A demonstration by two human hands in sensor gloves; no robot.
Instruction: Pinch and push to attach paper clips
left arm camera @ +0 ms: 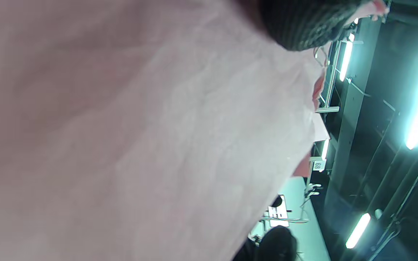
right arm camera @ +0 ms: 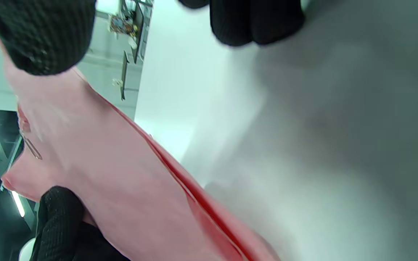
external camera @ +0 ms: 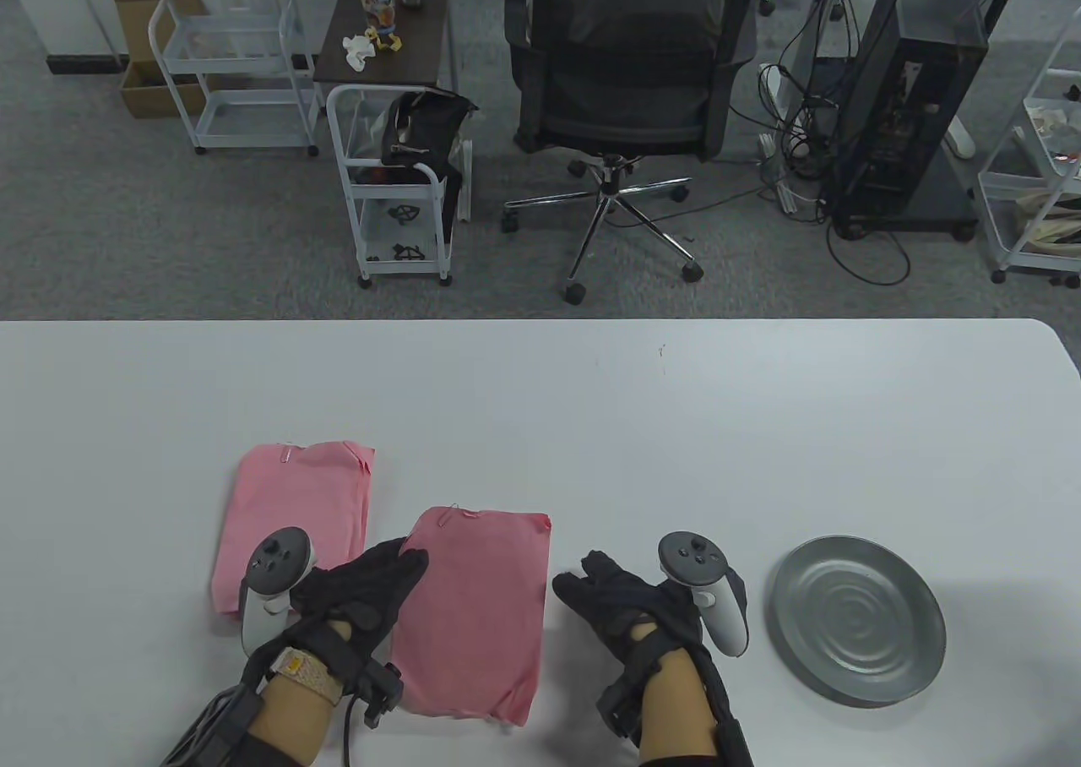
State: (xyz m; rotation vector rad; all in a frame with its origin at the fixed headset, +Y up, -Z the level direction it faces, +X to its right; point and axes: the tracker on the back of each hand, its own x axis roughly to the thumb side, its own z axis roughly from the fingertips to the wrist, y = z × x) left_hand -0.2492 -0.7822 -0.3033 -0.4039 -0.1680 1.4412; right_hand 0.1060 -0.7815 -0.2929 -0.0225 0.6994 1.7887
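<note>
Two pink paper stacks lie on the white table (external camera: 591, 412). The left stack (external camera: 291, 514) carries a paper clip (external camera: 286, 454) on its far edge. The centre stack (external camera: 473, 615) carries a clip (external camera: 466, 512) on its far edge, also seen in the left wrist view (left arm camera: 319, 54) and the right wrist view (right arm camera: 33, 148). My left hand (external camera: 372, 585) rests its fingers on the centre stack's left edge. My right hand (external camera: 608, 598) is on the table just right of that stack, fingers spread and empty. I cannot tell whether it touches the paper (right arm camera: 114, 181).
A round metal plate (external camera: 857, 619) sits on the table to the right of my right hand, with nothing showing in it. Beyond the table's far edge stand an office chair (external camera: 629, 83) and a white cart (external camera: 397, 184).
</note>
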